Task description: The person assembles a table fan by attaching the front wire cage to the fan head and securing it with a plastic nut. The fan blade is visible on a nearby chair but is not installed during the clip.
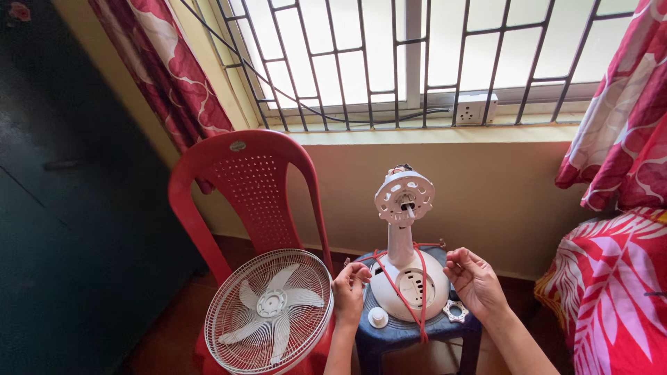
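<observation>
Your left hand (349,281) and right hand (472,276) each pinch the thin red cord (401,292) across the white plastic fan base (408,278); next, pull it free.

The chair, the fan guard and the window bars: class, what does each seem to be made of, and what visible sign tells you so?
Chair: moulded red plastic, glossy, one piece with punched holes in the back.
Fan guard: probably thin white-coated wire, judging by its fine radial ribs; it could be plastic.
Window bars: likely dark painted metal, thin and rigid.

Barred bright window (389,55), red curtains (167,76), plastic chair (243,187)
</observation>
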